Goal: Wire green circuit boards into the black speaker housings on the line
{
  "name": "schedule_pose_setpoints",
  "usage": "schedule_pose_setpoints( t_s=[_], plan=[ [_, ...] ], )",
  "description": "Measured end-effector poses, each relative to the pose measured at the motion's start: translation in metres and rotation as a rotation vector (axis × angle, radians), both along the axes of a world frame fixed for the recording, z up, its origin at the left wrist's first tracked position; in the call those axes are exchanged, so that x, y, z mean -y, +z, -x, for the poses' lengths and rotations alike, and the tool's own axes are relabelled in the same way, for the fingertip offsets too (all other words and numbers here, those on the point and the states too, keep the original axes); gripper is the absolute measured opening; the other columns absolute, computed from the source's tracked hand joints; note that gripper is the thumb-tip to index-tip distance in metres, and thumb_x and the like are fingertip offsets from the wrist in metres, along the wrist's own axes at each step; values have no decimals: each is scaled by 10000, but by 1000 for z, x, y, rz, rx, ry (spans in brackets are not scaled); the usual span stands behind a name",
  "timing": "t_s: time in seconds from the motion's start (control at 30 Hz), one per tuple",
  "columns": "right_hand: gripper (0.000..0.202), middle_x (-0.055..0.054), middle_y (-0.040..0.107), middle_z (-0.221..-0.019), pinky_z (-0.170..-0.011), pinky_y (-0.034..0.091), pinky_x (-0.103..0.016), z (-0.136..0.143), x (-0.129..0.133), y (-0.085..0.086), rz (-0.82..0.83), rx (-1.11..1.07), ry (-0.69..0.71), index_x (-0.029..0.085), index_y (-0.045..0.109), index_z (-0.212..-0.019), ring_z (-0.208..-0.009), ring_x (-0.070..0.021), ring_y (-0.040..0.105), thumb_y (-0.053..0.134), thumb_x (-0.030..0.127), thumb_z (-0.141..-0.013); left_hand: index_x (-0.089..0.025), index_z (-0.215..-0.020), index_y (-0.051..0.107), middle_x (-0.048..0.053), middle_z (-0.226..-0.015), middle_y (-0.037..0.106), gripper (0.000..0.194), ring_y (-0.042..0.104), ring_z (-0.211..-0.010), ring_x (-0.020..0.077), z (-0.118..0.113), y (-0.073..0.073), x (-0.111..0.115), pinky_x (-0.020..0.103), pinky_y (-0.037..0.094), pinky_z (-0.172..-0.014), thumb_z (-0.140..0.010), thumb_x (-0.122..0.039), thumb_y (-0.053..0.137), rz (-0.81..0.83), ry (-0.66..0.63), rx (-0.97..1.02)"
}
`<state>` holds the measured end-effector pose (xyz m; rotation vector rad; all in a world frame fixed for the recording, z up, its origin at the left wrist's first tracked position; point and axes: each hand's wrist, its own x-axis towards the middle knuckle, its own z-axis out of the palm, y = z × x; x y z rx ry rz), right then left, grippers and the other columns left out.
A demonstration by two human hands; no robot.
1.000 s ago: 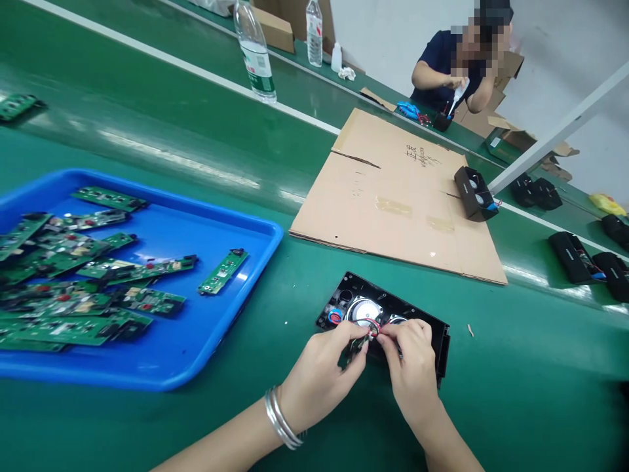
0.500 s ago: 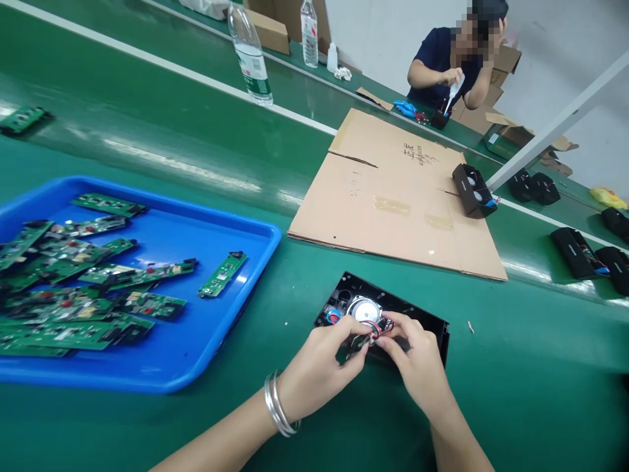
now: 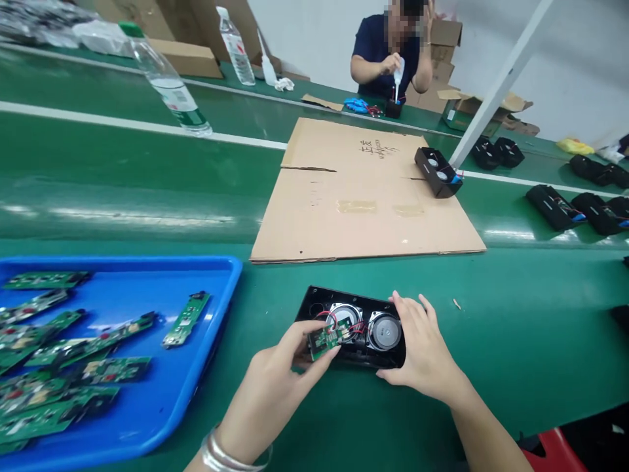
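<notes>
So my left hand (image 3: 275,387) has the green circuit board (image 3: 324,339) pinched, red wires (image 3: 361,326) attached, over an open black speaker housing (image 3: 317,298) with two round speaker drivers (image 3: 386,332). My right hand (image 3: 426,344) is clamped on the housing's right end. It's on the green workbench (image 3: 275,301), off the cardboard's (image 3: 363,229) near edge, right of the blue tray (image 3: 236,272). Pale wall (image 3: 314,33) behind.

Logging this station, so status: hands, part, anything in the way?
Left hand holding wired circuit board. Right hand gripping speaker housing. Board partly blocks one speaker.
</notes>
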<state>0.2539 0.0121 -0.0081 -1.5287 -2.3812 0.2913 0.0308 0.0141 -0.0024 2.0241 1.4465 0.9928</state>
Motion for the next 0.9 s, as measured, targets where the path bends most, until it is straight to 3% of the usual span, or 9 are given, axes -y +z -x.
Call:
schedule_pose_setpoints(
  t_s=[0.17,0.3,0.4,0.47,0.57,0.7,0.8,0.9],
  plan=[
    [1088,-148,480,-1272,-1039,253,-568,-14,15,2,-91,-74,-61,143,59,-1413,-1166,-326,444,723,337,-574,-238,-1018,548,-95,-493,573,236,537,-342,98,-6,21,1,161,421,-362,-816,-359,538,83,-107,-98],
    [1024,-130,458,-1301,-1021,286,-544,-52,31,8,-103,-82,-170,161,94,-1406,-1219,-337,392,701,338,-600,-326,-1151,491,-102,-600,645,330,611,-451,79,-26,28,-1,119,466,-462,-838,-222,506,49,-351,-36],
    [985,-118,453,-1308,-1005,307,-516,-97,42,8,-104,-44,-364,176,129,-1399,-1233,-337,374,689,358,-610,-399,-1235,446,-87,-761,711,455,674,-614,89,-39,23,-6,119,502,-561,-837,-187,505,-4,-543,23],
    [942,-117,462,-1304,-999,307,-505,-134,45,6,-103,-20,-571,178,180,-1385,-1225,-337,384,672,399,-612,-391,-1242,464,-69,-794,719,466,680,-650,103,-47,16,-14,123,508,-544,-822,-200,528,33,-583,51],
    [948,-133,510,-1259,-990,304,-502,-192,43,3,-60,-37,-915,148,230,-1367,-1182,-346,441,634,489,-580,-322,-1132,576,-39,-798,726,347,677,-656,122,-59,1,-36,152,526,-546,-807,-216,519,155,-546,83],
    [1050,-183,491,-1286,-952,317,-540,-255,35,5,6,-25,-1257,96,239,-1378,-1187,-409,426,616,578,-524,-235,-898,662,25,-867,731,200,680,-777,176,-81,-18,-78,265,556,-704,-789,-271,498,252,-407,147],
    [1098,-212,455,-1320,-929,334,-562,-284,36,3,55,-48,-1370,60,212,-1397,-1182,-434,424,580,627,-531,-207,-859,651,63,-910,718,211,672,-842,201,-97,-31,-101,313,554,-742,-781,-301,479,242,-319,183],
    [1097,-230,458,-1311,-901,370,-559,-303,40,-5,79,-78,-1363,42,239,-1387,-1159,-432,452,554,652,-531,-184,-887,620,85,-901,708,234,674,-833,209,-106,-44,-113,320,565,-683,-785,-309,451,235,-267,206]
  ],
)
